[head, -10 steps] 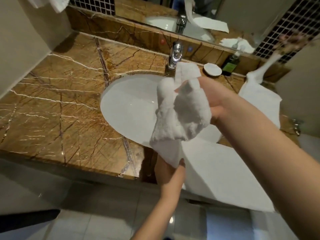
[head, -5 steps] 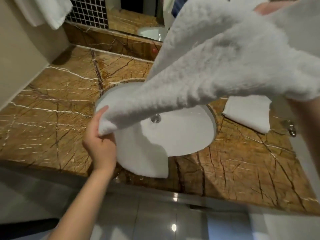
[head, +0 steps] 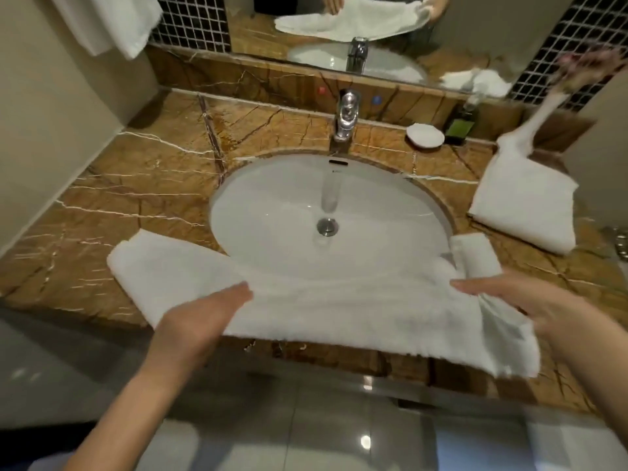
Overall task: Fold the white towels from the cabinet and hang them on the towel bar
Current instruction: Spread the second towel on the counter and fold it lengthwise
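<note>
A white towel (head: 339,307) lies stretched in a long band across the marble counter (head: 136,185), covering the front rim of the sink (head: 326,212); its near edge hangs over the counter's front. My left hand (head: 200,317) rests flat on its left part, fingers straight. My right hand (head: 509,297) lies on the right part with fingers extended, where the towel's end is doubled back. A second white towel (head: 523,205) sits folded on the counter at the right. Another towel (head: 112,25) hangs at the top left; the bar itself is hidden.
A chrome faucet (head: 346,117) stands behind the sink, with a white soap dish (head: 424,136) and a green bottle (head: 460,125) to its right. A flower vase (head: 557,96) stands at the far right. The mirror (head: 339,25) above reflects my hands and towel.
The towel, earlier bunched and held up in the air by both hands, has been lowered and spread across the counter's front. Both hands now lie on top of it.
</note>
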### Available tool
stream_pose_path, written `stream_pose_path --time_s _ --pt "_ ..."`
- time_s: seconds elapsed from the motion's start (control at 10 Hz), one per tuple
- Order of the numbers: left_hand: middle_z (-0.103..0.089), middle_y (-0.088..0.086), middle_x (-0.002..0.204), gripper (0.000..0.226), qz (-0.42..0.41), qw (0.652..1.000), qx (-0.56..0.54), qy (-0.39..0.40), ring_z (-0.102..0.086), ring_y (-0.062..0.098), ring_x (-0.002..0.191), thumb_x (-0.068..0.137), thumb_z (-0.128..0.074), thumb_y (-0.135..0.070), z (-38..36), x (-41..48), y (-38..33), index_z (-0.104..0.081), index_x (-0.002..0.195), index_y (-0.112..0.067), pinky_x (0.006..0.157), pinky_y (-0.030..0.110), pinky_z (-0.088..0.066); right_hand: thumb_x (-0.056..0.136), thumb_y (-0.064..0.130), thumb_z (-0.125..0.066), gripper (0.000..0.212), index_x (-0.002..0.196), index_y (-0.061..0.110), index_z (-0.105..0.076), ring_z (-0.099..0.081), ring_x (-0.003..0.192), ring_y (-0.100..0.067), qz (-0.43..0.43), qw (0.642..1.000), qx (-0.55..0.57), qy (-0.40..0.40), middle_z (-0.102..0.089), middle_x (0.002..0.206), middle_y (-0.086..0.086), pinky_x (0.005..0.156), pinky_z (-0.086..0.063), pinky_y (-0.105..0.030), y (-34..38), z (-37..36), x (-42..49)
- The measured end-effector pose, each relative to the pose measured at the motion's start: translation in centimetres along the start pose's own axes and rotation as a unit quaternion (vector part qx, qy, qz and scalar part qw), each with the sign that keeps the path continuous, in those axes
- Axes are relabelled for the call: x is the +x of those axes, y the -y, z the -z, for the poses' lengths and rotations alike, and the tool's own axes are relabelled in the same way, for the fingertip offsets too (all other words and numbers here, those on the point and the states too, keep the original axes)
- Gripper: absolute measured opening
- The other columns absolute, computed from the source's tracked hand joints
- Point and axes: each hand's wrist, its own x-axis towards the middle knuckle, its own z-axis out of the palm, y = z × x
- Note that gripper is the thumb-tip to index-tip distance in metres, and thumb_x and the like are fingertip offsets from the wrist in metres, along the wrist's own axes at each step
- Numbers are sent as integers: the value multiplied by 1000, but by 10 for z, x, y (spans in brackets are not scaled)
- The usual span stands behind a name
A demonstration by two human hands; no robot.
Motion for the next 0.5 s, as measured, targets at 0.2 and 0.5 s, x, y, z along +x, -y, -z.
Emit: stream_pose_path --time_s 0.2,0.5 --pt "-68 10 114 41 -356 876 309 104 -68 28 99 94 -43 -34 -28 -26 27 -73 103 -9 69 38 -60 58 20 -89 76 123 5 -53 -58 89 -29 -69 967 -120 -214 -61 100 -11 75 -52 -43 -65 15 20" --pt "-51 4 140 60 -349 855 345 166 -48 21 128 73 -56 -43 -30 -12 32 -59 128 -19 111 37 -31 66 23 -79 63 118 11 -47 -54 98 -35 138 728 -446 -502 -57 109 -15 79 -49 -47 -96 12 13"
